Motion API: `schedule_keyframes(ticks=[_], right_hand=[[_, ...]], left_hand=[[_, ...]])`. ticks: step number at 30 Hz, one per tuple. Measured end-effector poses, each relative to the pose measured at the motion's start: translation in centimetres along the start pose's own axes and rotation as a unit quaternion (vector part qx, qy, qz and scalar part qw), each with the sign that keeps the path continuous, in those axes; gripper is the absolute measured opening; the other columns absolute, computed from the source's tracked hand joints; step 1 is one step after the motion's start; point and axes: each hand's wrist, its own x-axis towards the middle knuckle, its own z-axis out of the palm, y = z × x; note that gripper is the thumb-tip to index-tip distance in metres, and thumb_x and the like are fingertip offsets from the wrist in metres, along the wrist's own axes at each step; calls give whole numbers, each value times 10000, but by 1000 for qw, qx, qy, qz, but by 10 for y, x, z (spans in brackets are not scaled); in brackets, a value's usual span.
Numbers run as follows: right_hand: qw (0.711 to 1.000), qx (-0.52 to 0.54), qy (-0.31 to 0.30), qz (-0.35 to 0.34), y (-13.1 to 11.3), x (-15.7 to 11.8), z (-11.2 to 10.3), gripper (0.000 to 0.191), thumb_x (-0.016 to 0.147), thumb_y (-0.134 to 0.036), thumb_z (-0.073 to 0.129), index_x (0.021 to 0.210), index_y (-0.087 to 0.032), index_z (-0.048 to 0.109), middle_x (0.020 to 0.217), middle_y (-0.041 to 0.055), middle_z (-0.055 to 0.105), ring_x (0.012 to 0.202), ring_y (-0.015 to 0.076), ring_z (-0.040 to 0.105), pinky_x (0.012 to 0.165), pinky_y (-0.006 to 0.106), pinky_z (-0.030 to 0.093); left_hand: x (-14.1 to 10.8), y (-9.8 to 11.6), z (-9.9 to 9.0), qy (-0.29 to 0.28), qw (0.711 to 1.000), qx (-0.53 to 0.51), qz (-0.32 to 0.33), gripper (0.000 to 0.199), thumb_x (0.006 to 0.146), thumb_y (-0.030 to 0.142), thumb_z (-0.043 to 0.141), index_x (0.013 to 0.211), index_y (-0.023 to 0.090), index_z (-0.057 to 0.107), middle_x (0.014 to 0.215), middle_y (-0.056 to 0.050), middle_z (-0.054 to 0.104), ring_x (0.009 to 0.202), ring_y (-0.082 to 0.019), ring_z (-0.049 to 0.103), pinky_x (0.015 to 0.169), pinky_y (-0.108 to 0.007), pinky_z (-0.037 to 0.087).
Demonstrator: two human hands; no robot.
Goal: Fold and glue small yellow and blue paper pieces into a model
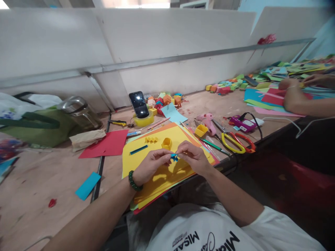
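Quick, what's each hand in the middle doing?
Left hand: closed, pinching a small blue piece.
Right hand: closed, pinching the same small blue piece.

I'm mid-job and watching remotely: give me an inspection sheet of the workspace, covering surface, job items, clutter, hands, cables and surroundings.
Surface: brown worktop, stained; a paper stack, yellow on top, lies beneath the hands.
Job's things: small blue paper piece between the hands; yellow paper cup, yellow zigzag strip and dark blue strip on the stack.
Clutter: phone standing tilted at a yellow tape roll; pink glue gun and scissors to the right.
Hands: left hand and right hand both pinch the blue piece with their fingers.
Cables: black cable by a purple box; white cable farther right.
Surroundings: pale panel behind; another person's arm at far right.
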Motion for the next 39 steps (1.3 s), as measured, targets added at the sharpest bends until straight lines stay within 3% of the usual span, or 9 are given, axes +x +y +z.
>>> schedule_keyframes(ticks=[7, 11, 15, 24, 29, 31, 34, 37, 39], right_hand=[[999, -27, -17, 16, -3, -1, 1, 156, 932, -303, 529, 947, -212, 655, 841, 36, 639, 787, 144, 613, 697, 277, 504], [987, -141, 17, -74, -8, -4, 3, 174, 891, -294, 592, 1041, -215, 630, 972, 79, 621, 913, 188, 601, 785, 335, 519], [945, -266, 38, -186, -9, -6, 9, 133, 836, -211, 660, 966, -231, 642, 879, 56, 593, 814, 178, 566, 721, 324, 522], [945, -266, 32, -189, -4, -9, 10, 186, 876, -100, 568, 970, -242, 641, 855, 39, 600, 769, 154, 565, 660, 288, 520], [919, -305, 22, -247, -7, -7, 10, 226, 877, -52, 502, 965, -218, 628, 826, 50, 616, 748, 166, 528, 657, 300, 507], [913, -313, 10, -262, -6, -7, 11, 253, 880, -45, 489, 1019, -212, 620, 827, 61, 628, 753, 174, 525, 654, 306, 511], [909, -313, 6, -275, -4, -9, 10, 321, 889, -59, 492, 1137, -232, 600, 854, 65, 642, 775, 179, 543, 660, 310, 522], [908, -311, 10, -281, -4, -11, 9, 387, 885, -64, 515, 1230, -232, 566, 874, 76, 642, 810, 185, 561, 666, 308, 534], [910, -308, 9, -276, -4, -12, 8, 407, 882, -67, 526, 1248, -241, 559, 885, 78, 642, 832, 188, 570, 668, 310, 539]], left_hand=[[-1, 3, 3, 14, 998, -47, -28, 408, 527, 485, 838, 669, 163, 631, 636, 29, 552, 573, -84, 489, 567, -223, 426], [0, 2, 3, 48, 998, -43, -26, 411, 521, 476, 840, 617, 157, 600, 603, 37, 538, 545, -72, 461, 535, -209, 389], [0, 0, 4, 50, 998, -42, -16, 386, 549, 457, 829, 604, 156, 593, 582, 42, 533, 549, -70, 450, 543, -205, 374], [-2, 4, 4, 24, 1000, -16, -9, 379, 630, 518, 751, 614, 168, 606, 602, 18, 546, 586, -100, 475, 563, -224, 386], [-1, 2, 2, 62, 998, 4, -22, 431, 676, 595, 664, 635, 166, 646, 505, 54, 393, 456, -70, 316, 438, -219, 248], [-1, 0, 1, 96, 995, 41, 3, 411, 708, 569, 639, 626, 167, 647, 504, 52, 385, 461, -75, 309, 438, -222, 255], [-1, -1, -1, 136, 982, 109, 77, 261, 733, 429, 653, 760, 173, 694, 675, 1, 560, 591, -107, 460, 535, -225, 390], [-1, -4, -3, 131, 964, 188, 133, 268, 730, 297, 647, 967, 195, 721, 907, -49, 616, 739, -139, 553, 626, -242, 464], [-1, -6, -3, 122, 952, 231, 157, 246, 734, 265, 629, 944, 202, 739, 935, -64, 625, 761, -149, 577, 649, -255, 481]])
